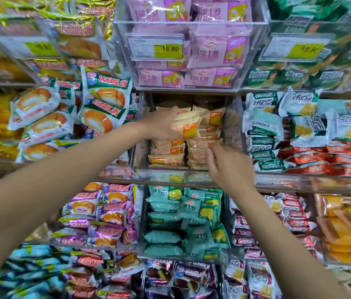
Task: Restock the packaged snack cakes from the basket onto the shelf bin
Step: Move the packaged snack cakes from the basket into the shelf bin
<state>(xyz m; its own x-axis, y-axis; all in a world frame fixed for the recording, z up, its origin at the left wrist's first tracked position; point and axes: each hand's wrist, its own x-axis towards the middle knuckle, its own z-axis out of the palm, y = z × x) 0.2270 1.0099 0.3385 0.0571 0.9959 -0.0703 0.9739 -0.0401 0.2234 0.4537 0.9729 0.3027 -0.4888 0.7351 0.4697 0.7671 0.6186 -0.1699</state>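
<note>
Cakes [188, 124], light, crushable, slick-wrapped: left hand [161, 124] grips packs by their sides; right hand [228, 167], loosely curled, holds nothing, over bin [233, 117].

Cream-and-orange snack cake packs [194, 145] fill the clear middle bin [233, 126], pink packs [211, 50] sit above, teal ones with yellow patches [200, 212] below. Left, white wrappers with green banners [105, 104]; lower left, purple foil [105, 212]. Yellow-green price tag [168, 50] shows black 15.80.
</note>
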